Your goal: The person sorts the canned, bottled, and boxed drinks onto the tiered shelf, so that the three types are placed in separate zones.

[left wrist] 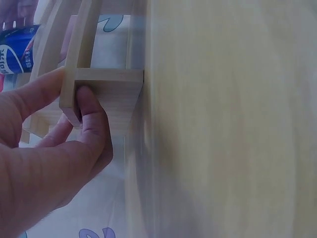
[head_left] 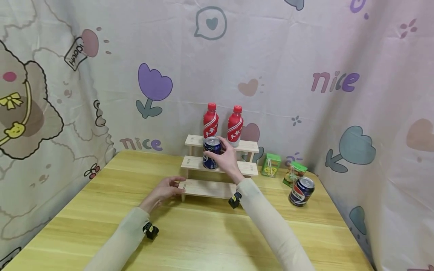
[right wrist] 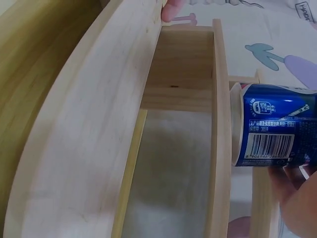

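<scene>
A three-step wooden shelf (head_left: 207,188) stands on the table. My right hand (head_left: 226,157) grips a dark blue soda can (head_left: 211,152) at the middle step, its thumb across the front. In the right wrist view the can (right wrist: 277,126) shows its barcode, with its base at the middle board. My left hand (head_left: 166,189) pinches the left end of the lowest step; in the left wrist view the thumb lies on top of the board (left wrist: 79,49) and a finger beneath. Two red bottles (head_left: 211,122) with white lower parts stand on the top step behind the can.
Right of the shelf, a second blue can (head_left: 301,191) stands on the wooden table (head_left: 203,233). Near it are two green drink cartons, one upright (head_left: 271,165) and another (head_left: 293,174) partly behind that can. A patterned curtain (head_left: 278,56) hangs behind the table.
</scene>
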A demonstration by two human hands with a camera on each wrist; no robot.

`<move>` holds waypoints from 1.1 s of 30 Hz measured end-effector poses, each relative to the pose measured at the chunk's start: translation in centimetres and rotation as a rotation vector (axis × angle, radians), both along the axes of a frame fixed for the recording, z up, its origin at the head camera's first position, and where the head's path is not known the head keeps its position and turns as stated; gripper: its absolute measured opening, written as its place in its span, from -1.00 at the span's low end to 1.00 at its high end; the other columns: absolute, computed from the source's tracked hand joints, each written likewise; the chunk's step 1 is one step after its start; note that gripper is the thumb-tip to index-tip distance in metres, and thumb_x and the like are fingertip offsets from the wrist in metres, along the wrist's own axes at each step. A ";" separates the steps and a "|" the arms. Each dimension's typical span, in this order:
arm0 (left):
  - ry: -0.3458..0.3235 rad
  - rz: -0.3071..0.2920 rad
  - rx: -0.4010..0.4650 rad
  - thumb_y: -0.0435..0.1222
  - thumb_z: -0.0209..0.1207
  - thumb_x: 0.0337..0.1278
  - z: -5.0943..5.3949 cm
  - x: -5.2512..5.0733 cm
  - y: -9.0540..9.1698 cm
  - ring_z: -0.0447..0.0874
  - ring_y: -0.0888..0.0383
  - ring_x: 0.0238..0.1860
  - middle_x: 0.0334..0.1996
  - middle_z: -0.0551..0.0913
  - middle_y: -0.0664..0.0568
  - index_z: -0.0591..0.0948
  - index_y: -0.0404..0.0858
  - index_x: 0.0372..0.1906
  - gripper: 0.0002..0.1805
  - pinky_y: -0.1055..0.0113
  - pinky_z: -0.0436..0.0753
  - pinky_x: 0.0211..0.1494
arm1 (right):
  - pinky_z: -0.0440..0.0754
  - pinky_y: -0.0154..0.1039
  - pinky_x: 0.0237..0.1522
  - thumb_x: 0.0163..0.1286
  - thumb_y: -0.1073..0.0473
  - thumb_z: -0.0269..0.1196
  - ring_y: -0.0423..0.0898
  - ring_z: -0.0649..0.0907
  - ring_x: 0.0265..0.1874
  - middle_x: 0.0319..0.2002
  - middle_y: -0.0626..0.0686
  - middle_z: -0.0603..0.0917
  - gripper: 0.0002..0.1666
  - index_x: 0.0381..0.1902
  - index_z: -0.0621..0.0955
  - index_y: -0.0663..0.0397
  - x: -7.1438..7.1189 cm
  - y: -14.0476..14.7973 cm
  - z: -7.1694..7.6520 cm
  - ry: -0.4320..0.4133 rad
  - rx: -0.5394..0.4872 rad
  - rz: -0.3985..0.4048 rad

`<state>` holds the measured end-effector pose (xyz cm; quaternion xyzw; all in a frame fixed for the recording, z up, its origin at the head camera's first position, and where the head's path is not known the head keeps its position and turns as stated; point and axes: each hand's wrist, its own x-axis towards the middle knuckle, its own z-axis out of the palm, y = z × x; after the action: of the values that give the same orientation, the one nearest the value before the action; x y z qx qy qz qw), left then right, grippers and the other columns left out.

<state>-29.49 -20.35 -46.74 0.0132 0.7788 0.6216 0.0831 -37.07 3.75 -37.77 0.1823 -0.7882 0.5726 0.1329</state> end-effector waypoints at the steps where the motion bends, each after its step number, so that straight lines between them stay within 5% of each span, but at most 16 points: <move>1: -0.003 0.005 0.002 -0.47 0.33 0.01 0.0 -0.1 0.1 0.58 0.10 -0.25 -0.14 0.57 -0.18 0.43 -0.41 0.29 -0.35 0.25 0.66 -0.11 | 0.58 -0.02 0.19 0.02 -0.05 0.54 -0.06 0.61 0.13 0.14 -0.02 0.64 -0.17 0.28 0.47 -0.28 0.0 0.0 0.0 -0.006 0.001 0.001; 9: 0.006 -0.006 -0.001 -0.47 0.31 0.03 0.3 -0.5 0.3 0.58 0.11 -0.26 -0.12 0.58 -0.20 0.42 -0.42 0.29 -0.35 0.24 0.66 -0.10 | 0.56 0.01 0.22 0.04 -0.07 0.53 -0.01 0.60 0.17 0.19 0.02 0.60 -0.11 0.35 0.43 -0.28 -0.5 0.4 0.5 -0.067 0.000 0.032; 16: 0.000 0.003 -0.005 -0.48 0.32 0.02 0.3 -0.3 0.1 0.58 0.10 -0.25 -0.12 0.57 -0.21 0.42 -0.41 0.30 -0.35 0.21 0.67 -0.08 | 0.50 0.07 0.27 0.03 -0.16 0.52 0.04 0.47 0.27 0.38 0.02 0.36 -0.01 0.42 0.36 -0.30 -0.5 0.6 0.9 -0.100 0.094 0.020; 33: -0.011 0.005 0.012 -0.48 0.33 -0.01 0.2 0.1 0.2 0.58 0.08 -0.24 -0.13 0.55 -0.20 0.43 -0.41 0.29 -0.33 0.21 0.67 -0.07 | 0.44 0.08 0.32 0.08 -0.16 0.49 0.01 0.45 0.27 0.27 0.01 0.44 -0.02 0.44 0.34 -0.28 -0.4 0.1 1.0 -0.088 0.161 0.038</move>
<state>-29.38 -20.19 -46.51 0.0083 0.7746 0.6265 0.0860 -37.44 3.89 -36.72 0.1818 -0.8331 0.5173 0.0721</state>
